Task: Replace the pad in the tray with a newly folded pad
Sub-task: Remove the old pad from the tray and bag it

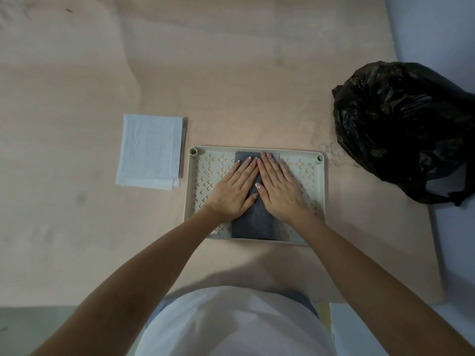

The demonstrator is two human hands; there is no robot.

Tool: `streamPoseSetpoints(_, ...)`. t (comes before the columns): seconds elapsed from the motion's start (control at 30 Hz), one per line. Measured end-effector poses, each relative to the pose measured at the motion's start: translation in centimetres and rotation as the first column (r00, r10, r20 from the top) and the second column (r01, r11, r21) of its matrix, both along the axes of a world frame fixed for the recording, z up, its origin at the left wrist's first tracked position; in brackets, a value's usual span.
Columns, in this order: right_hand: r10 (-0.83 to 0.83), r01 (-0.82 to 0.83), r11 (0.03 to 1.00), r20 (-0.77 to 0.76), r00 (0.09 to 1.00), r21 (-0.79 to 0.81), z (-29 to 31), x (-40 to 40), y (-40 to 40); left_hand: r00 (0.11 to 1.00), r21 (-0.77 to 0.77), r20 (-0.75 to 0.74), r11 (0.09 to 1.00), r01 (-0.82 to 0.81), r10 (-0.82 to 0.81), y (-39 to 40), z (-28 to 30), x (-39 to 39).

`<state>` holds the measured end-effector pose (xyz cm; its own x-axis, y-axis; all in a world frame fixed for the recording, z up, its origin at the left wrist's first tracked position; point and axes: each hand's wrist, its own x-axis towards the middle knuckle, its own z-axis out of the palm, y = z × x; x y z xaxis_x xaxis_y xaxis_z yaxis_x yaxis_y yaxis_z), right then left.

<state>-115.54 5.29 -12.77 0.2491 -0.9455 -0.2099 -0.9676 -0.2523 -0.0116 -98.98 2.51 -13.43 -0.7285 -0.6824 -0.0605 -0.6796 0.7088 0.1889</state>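
Observation:
A cream tray [319,191] with a cut-out pattern lies on the tan surface in front of me. A dark grey folded pad [254,226] lies down its middle, running from the far rim to the near rim. My left hand [235,187] and my right hand [279,183] rest flat on the pad side by side, fingers straight and pointing away from me. They cover the pad's upper half. A white folded pad [150,151] lies on the surface just left of the tray.
A bulky black plastic bag [406,129] sits at the right, close to the tray's far right corner. Some thin clear loops [331,150] lie between bag and tray. The tan surface [231,73] ends at the right near a pale wall.

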Motion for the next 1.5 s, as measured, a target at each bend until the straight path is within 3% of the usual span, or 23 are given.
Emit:
streamPoseSetpoints(0.23, -0.115, 0.120, 0.991, 0.094, 0.989, -0.055, -0.4, 0.2, 0.6, 0.996, -0.022, 0.016, 0.996, -0.085, 0.086, -0.3, 0.3, 1.5)
streamPoseSetpoints(0.43, -0.086, 0.091, 0.994, 0.098, 0.991, -0.054, -0.5, -0.1, 0.5, 0.999, -0.044, 0.041, 0.999, -0.014, 0.016, -0.9, 0.5, -0.1)
streamPoseSetpoints(0.6, -0.088, 0.091, 0.995, 0.090, 0.992, -0.031, -0.7, -0.2, 0.4, 0.983, -0.006, 0.017, 0.983, -0.181, 0.181, -0.1, 0.1, 0.0)
streamPoseSetpoints(0.83, -0.060, 0.060, 0.998, 0.000, 0.998, 0.016, -0.3, -0.3, 0.2, 0.962, 0.029, 0.017, 0.961, -0.274, 0.274, 0.7, 0.2, -0.4)
streamPoseSetpoints(0.9, -0.044, 0.044, 0.999, 0.001, 0.999, -0.005, 0.3, -0.2, 0.6, 0.964, 0.032, 0.018, 0.964, -0.265, 0.265, 0.7, 0.0, -0.3)
streamPoseSetpoints(1.07, 0.177, -0.176, 0.984, -0.021, 0.984, 0.024, 0.6, -0.7, 3.7, 0.968, 0.039, 0.047, 0.968, -0.247, 0.245, 0.5, -0.1, -0.2)
streamPoseSetpoints(1.37, 0.203, -0.191, 0.972, -0.083, 0.976, 0.134, 1.0, -2.4, 3.9, 0.964, 0.006, 0.134, 0.972, -0.234, 0.231, 0.5, 0.3, 0.0)
streamPoseSetpoints(1.5, 0.207, -0.193, 0.971, -0.089, 0.974, 0.140, 0.8, -2.4, 3.9, 0.983, -0.037, 0.176, 0.998, -0.053, 0.058, 2.3, 0.9, 0.5)
